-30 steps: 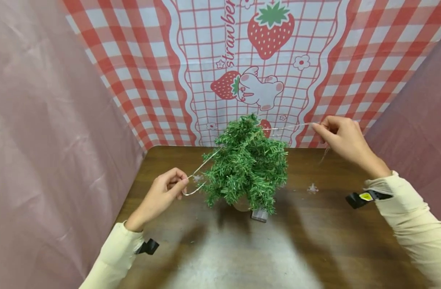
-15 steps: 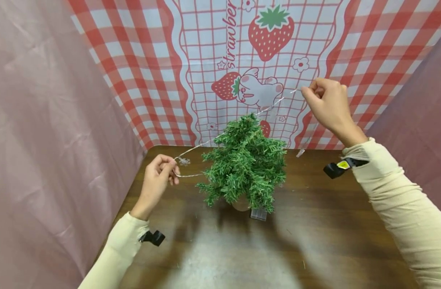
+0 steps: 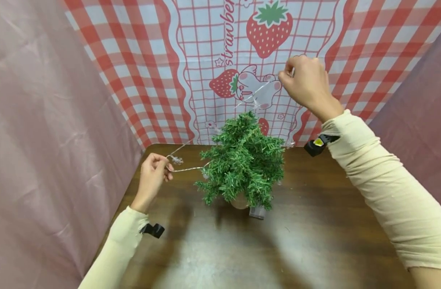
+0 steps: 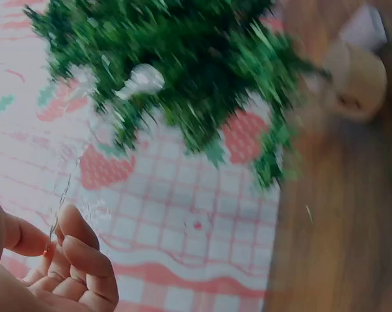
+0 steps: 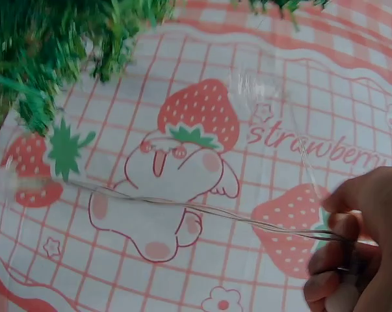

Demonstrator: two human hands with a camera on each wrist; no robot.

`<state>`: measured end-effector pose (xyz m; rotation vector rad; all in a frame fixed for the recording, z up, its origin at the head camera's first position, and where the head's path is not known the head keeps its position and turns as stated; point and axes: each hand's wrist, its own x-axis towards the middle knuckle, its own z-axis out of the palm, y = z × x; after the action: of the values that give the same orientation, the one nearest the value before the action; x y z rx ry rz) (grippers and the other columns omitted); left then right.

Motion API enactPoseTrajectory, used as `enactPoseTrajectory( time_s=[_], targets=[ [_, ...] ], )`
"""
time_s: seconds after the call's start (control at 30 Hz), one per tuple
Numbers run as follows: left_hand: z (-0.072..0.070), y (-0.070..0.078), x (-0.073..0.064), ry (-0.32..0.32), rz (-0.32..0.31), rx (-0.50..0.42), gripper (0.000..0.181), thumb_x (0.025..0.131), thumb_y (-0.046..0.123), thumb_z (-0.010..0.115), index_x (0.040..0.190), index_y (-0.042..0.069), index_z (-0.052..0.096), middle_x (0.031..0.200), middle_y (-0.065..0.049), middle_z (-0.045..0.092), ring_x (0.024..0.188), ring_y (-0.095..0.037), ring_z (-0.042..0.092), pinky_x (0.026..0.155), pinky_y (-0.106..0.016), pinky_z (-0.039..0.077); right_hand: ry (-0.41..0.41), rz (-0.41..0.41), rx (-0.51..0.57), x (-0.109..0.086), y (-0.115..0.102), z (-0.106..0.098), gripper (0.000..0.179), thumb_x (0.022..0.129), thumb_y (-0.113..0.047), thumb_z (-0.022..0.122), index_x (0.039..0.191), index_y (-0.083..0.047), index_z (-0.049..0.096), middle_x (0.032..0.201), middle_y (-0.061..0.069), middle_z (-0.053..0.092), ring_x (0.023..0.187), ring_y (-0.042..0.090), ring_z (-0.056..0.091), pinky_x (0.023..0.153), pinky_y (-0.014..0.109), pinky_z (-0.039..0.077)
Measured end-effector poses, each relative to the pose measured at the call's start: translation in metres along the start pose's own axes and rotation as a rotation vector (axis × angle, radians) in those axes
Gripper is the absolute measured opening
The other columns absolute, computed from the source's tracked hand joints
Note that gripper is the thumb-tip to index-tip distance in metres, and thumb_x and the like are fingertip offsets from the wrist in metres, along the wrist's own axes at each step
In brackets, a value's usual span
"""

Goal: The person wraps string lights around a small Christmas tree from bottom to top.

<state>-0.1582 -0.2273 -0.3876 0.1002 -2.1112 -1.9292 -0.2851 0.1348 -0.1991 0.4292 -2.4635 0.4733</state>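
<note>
A small green artificial tree (image 3: pixel 243 164) stands on a wooden base (image 3: pixel 239 202) in the middle of the brown table (image 3: pixel 314 241). A thin silvery wire string (image 3: pixel 254 90) with small clear snowflake ornaments runs round the tree. My right hand (image 3: pixel 303 84) is raised above and right of the treetop, pinching one end of the wire (image 5: pixel 248 218). My left hand (image 3: pixel 153 172) sits low at the tree's left, pinching the other end (image 3: pixel 185 169) beside a snowflake (image 3: pixel 177 160). In the left wrist view the tree (image 4: pixel 196 71) is blurred, my curled fingers (image 4: pixel 78 253) below it.
A red-and-white checked strawberry cloth (image 3: pixel 242 60) hangs behind the table. Pink sheets (image 3: pixel 43 120) close in the left and right sides. A small clear box (image 3: pixel 257 212) lies at the tree's foot.
My right hand rose from treetop height and moved left, lifting the wire above the tree. My left hand shifted up and left, away from the tree, drawing the wire with it.
</note>
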Motion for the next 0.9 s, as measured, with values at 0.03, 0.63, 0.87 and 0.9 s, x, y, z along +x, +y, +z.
enactPoseTrajectory(
  time_s=[0.03,0.63,0.87,0.9],
  targets=[
    [-0.001,-0.004,0.002,0.017,-0.012,0.015,0.009,0.089,0.006,0.046,0.093,-0.003,0.046,0.069,-0.018,0.059,0.044,-0.018,0.053,0.041,-0.028,0.046,-0.037,-0.004,-0.012,0.002,-0.002,0.003,0.024,0.086,-0.021,0.045,0.069,-0.008,0.056,0.062,0.01,0.053,0.051,0.022,0.039,0.045,0.033,0.033],
    [-0.02,-0.01,-0.02,-0.185,0.04,-0.337,0.028,0.096,0.015,0.039,0.111,-0.007,0.031,0.1,-0.016,0.052,0.081,-0.027,0.061,0.059,-0.031,0.051,0.378,-0.202,0.118,-0.028,-0.032,-0.026,0.038,0.088,-0.04,0.051,0.067,-0.009,0.055,0.046,0.001,0.046,0.038,0.012,0.033,0.04,0.021,0.022],
    [-0.026,-0.011,-0.032,-0.294,0.066,-0.548,0.016,0.098,0.012,0.033,0.112,0.005,0.037,0.116,-0.02,0.049,0.09,-0.03,0.06,0.066,-0.033,0.052,0.507,-0.334,0.139,-0.05,-0.031,-0.048,0.034,0.088,-0.028,0.056,0.064,-0.004,0.052,0.045,0.003,0.045,0.04,0.008,0.033,0.043,0.016,0.022],
    [-0.026,-0.01,-0.033,-0.311,0.065,-0.582,0.015,0.098,0.012,0.033,0.112,0.007,0.038,0.119,-0.021,0.048,0.091,-0.031,0.06,0.067,-0.034,0.052,0.523,-0.341,0.15,-0.054,-0.031,-0.052,0.033,0.087,-0.027,0.057,0.064,-0.004,0.052,0.045,0.003,0.046,0.04,0.008,0.034,0.044,0.015,0.022]
  ],
)
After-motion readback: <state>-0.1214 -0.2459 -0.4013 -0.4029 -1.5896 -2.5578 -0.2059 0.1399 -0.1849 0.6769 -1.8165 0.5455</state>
